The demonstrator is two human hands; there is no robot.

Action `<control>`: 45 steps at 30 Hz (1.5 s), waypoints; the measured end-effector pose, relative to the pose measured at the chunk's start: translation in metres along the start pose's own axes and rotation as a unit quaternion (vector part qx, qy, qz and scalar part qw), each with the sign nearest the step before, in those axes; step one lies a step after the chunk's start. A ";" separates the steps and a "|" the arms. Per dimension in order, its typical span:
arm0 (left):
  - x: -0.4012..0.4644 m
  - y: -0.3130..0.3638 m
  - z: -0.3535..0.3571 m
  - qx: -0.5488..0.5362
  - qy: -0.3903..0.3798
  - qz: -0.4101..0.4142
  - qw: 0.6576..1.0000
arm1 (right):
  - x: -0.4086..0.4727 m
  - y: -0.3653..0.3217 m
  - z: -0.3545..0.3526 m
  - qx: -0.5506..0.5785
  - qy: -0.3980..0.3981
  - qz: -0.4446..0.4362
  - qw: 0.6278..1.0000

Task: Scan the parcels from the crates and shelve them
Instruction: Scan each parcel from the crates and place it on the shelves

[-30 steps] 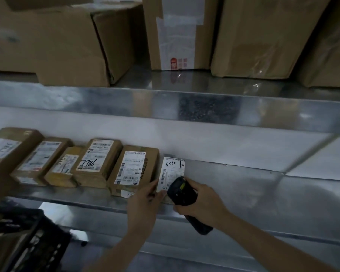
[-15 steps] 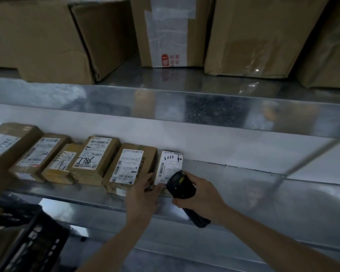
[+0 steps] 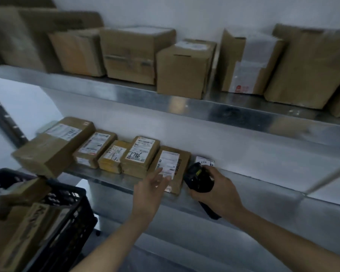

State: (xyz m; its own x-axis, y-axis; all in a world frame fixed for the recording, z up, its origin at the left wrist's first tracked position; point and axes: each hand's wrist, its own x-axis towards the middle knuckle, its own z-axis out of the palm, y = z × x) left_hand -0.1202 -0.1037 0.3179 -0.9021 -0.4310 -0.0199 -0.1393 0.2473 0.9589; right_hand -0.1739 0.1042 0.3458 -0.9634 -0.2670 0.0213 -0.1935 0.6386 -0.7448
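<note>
On the lower shelf (image 3: 110,176), the fourth parcel (image 3: 139,157) from the left carried a white label with a handwritten mark in black marker that read like "786" turned upside down. The big box (image 3: 53,146) at the left end of that row had a similar handwritten mark on its label, too blurred to read. The small parcel (image 3: 205,161) at the right end showed handwritten digits, possibly "5755", half hidden. A box (image 3: 247,61) on the shelf above bore a small red logo, unreadable. Printed label text elsewhere was too blurred to read.
</note>
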 end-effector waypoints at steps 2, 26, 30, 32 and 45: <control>-0.007 0.001 -0.037 0.008 0.011 0.019 1.000 | -0.005 -0.030 0.019 0.006 -0.014 -0.025 1.000; -0.130 -0.196 -0.518 0.033 0.315 -0.170 0.933 | -0.082 -0.337 0.417 -0.053 -0.311 -0.116 0.942; -0.089 -0.216 -0.539 0.025 0.320 -0.181 0.929 | -0.041 -0.345 0.450 -0.049 -0.337 -0.099 0.935; -0.061 -0.228 -0.544 0.014 0.317 -0.184 0.930 | -0.016 -0.341 0.469 -0.042 -0.346 -0.081 0.934; 0.091 -0.296 -0.554 0.028 0.270 -0.212 0.939 | 0.099 -0.310 0.554 -0.061 -0.331 -0.017 0.942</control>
State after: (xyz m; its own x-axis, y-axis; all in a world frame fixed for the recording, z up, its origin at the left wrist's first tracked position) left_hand 0.0649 -0.6973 0.1890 -0.4253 -0.8739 -0.2354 -0.4733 -0.0070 0.8809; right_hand -0.1068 -0.5199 0.2093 -0.6380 -0.6538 -0.4067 -0.2807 0.6893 -0.6679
